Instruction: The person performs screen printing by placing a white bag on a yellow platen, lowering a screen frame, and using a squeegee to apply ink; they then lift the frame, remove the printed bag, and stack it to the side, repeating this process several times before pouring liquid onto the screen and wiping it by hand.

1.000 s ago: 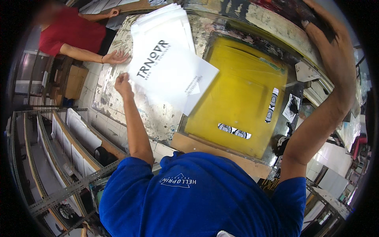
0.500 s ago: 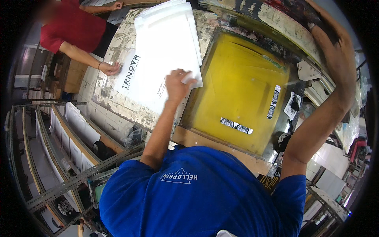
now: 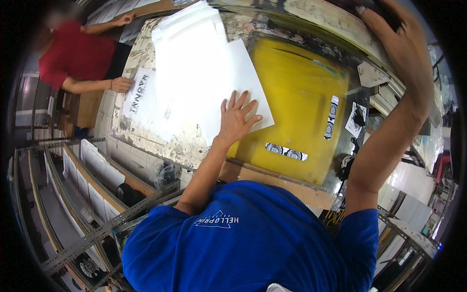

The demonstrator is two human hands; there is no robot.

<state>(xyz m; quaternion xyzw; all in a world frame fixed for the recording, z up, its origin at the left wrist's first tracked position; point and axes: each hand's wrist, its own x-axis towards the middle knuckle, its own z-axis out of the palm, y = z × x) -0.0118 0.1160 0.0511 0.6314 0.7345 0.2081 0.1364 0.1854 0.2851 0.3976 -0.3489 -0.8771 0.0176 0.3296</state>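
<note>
My left hand (image 3: 237,117) lies flat with its fingers spread on a white sheet (image 3: 253,92). That sheet comes out from a stack of white sheets or bags (image 3: 194,58) and overlaps the left part of a yellow printing bed (image 3: 292,107). Two strips with black round patterns (image 3: 287,151) are stuck on the bed, one along the near side and one at the right. Up at the top right, my right hand (image 3: 401,44) is wrapped round the edge of a raised, paint-stained screen frame (image 3: 321,14); its fingertips are partly in shadow.
Across the table at the left, a person in a red shirt (image 3: 78,56) touches a white bag with black print (image 3: 139,95). A metal rack with boards (image 3: 82,185) stands at the lower left. A card with a black blot (image 3: 357,119) lies right of the bed.
My left hand has opened flat and moved right, and a white sheet now reaches over the yellow bed. The other person's hand has come onto the printed bag, which has shifted left.
</note>
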